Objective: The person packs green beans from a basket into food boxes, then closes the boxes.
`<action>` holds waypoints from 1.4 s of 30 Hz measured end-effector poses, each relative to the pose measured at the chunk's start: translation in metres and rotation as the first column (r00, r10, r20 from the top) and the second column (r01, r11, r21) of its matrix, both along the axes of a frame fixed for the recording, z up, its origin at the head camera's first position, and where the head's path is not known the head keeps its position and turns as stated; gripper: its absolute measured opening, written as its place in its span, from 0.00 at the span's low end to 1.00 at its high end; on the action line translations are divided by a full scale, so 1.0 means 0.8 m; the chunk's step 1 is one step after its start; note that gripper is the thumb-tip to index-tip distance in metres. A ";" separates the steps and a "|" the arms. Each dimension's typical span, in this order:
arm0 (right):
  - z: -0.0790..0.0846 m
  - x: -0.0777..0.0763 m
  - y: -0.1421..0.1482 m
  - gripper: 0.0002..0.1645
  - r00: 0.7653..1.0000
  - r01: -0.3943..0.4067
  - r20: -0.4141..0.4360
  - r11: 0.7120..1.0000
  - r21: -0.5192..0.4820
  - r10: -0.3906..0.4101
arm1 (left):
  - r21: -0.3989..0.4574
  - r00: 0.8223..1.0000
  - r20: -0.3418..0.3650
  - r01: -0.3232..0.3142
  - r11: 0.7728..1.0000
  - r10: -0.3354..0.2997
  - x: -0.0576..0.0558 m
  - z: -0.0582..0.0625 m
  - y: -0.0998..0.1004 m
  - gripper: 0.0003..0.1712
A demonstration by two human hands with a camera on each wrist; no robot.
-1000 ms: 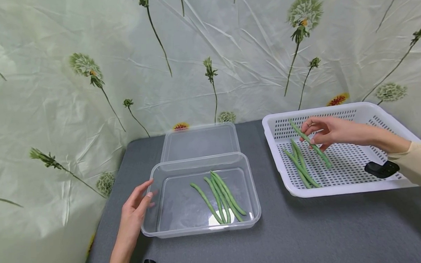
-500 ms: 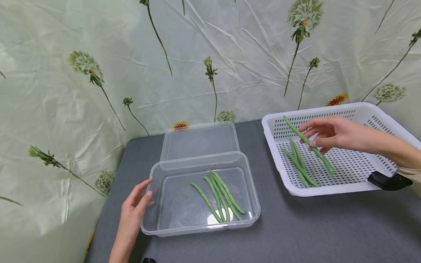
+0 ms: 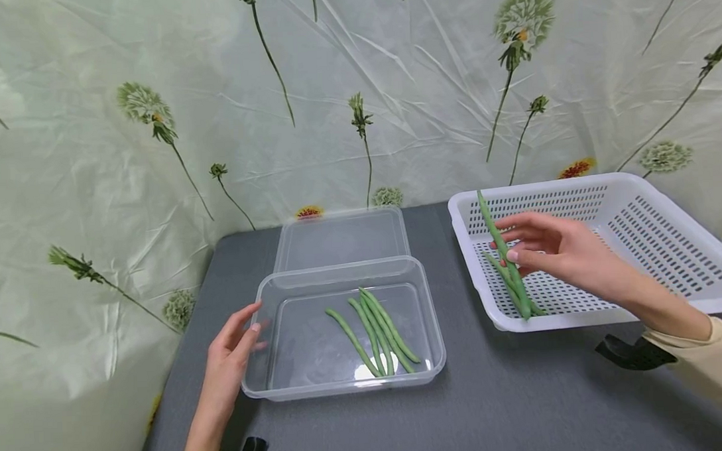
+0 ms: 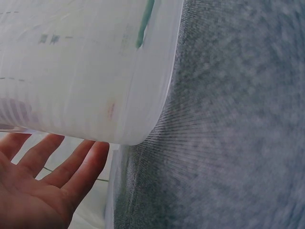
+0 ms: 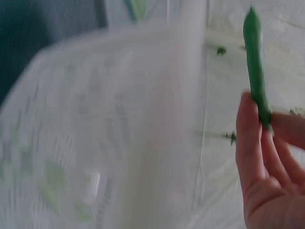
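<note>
My right hand (image 3: pixel 561 248) pinches a green bean (image 3: pixel 488 214) between thumb and fingers, over the left part of a white perforated basket (image 3: pixel 672 244). The bean points up from the fingertips in the right wrist view. Under it, more green beans (image 3: pixel 497 268) lie on the basket floor, partly covered by the held one. To the left, a clear plastic container (image 3: pixel 434 319) has several green beans (image 3: pixel 393 328) lying lengthwise in its right half. My left hand (image 3: pixel 224 363) touches the container's left wall with extended fingertips (image 4: pixel 97 152); no object is in its palm.
A translucent lid (image 3: pixel 343 238) lies flat behind the container. The grey cloth-covered table (image 3: pixel 463 408) runs between container and basket and along the front. A flower-printed sheet (image 3: pixel 429 117) hangs right behind them and along the left side.
My right hand has shifted left and nearer with the bean, which has swung more upright and now overlaps the beans in the basket. My left hand stays at the container.
</note>
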State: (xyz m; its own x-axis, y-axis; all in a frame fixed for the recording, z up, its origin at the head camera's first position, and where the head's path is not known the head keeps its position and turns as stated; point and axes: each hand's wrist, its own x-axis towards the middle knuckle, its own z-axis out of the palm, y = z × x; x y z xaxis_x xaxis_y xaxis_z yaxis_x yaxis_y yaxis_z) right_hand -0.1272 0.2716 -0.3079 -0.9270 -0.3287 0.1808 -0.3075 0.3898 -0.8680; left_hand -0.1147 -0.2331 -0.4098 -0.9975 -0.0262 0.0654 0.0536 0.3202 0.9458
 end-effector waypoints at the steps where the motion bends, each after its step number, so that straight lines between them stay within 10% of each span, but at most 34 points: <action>1: -0.003 0.002 -0.006 0.27 1.000 0.016 0.001 1.000 -0.022 -0.016 | 0.000 1.000 0.000 -0.001 1.000 0.001 0.000 0.000 0.000 0.23; 10: -0.020 0.018 -0.063 0.25 0.997 0.056 -0.023 0.925 -0.375 -0.070 | 0.009 1.000 0.018 0.005 1.000 -0.005 -0.003 0.001 0.000 0.23; 20: -0.046 0.028 -0.123 0.25 0.987 -0.004 -0.146 0.908 -0.419 -0.063 | 0.012 1.000 0.001 0.003 1.000 -0.003 -0.007 -0.001 0.003 0.23; 33: -0.087 0.009 -0.195 0.26 0.990 -0.013 -0.142 0.997 -0.076 0.002 | 0.001 1.000 0.014 -0.001 1.000 0.001 -0.005 -0.002 0.002 0.23; 42: -0.099 0.000 -0.221 0.25 0.948 0.009 -0.311 0.966 0.260 0.074 | 0.002 1.000 0.015 -0.014 1.000 0.014 -0.003 0.000 0.002 0.23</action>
